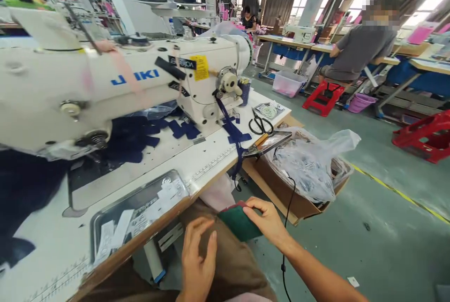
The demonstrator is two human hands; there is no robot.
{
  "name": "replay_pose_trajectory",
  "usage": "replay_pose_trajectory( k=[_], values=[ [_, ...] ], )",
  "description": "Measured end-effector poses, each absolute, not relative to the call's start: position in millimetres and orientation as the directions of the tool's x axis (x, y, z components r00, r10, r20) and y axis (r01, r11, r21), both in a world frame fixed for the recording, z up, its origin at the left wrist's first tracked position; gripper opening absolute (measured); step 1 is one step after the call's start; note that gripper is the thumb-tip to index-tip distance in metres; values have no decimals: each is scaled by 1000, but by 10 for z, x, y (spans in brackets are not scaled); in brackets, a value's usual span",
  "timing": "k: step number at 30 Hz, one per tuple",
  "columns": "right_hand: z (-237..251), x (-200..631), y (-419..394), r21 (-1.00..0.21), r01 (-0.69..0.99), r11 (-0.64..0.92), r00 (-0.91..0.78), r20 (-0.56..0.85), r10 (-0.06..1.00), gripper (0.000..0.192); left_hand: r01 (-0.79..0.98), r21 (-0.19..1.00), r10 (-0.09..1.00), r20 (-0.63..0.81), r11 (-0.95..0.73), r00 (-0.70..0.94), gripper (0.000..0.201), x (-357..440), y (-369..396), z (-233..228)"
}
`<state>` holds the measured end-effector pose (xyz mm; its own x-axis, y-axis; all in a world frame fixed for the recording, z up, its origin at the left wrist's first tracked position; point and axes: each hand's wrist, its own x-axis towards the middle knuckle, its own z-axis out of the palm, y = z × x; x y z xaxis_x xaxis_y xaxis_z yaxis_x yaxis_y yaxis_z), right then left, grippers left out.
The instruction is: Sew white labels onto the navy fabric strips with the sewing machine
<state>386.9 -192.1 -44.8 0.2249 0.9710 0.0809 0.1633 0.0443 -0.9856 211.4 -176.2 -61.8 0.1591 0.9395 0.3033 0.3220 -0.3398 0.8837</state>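
Over my lap, my right hand (264,220) pinches a dark green piece of fabric (239,223) with a reddish strip along its upper edge. To its left, my left hand (199,257) hovers with fingers apart and nothing in them. In front of me stands a white sewing machine (147,74) on its table. Navy fabric pieces (130,140) lie under and beside its head. A tray (140,213) set at the table's near edge holds white labels (123,228).
Black-handled scissors (260,124) lie at the table's right end. Below it, a cardboard box (272,184) carries clear plastic bags (312,166). A black cable (285,236) hangs beside my right hand. Farther off, a person (365,44) sits on a red stool (322,98).
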Motion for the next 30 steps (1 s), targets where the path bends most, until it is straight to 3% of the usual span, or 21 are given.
replay_pose_trajectory(
  k=[3, 7, 18, 30],
  values=[
    [-426, 3784, -1950, -956, 286, 58, 145, 104, 984, 26, 440, 638, 774, 540, -632, 330, 24, 2025, -1823, -571],
    [-432, 3616, -1969, -947, 313, 71, 86, 103, 991, 23, 512, 494, 708, 559, -703, 432, 34, 2070, -1824, -529],
    [-439, 3467, -1920, -921, 351, 170, 125, 226, 966, 22, 593, 383, 692, 542, -708, 477, 40, 2039, -1779, -615],
    [-540, 3400, -1950, -805, 536, 255, 138, 381, 914, 27, 663, 287, 680, 566, -692, 465, 37, 2079, -1792, -549]
  ],
)
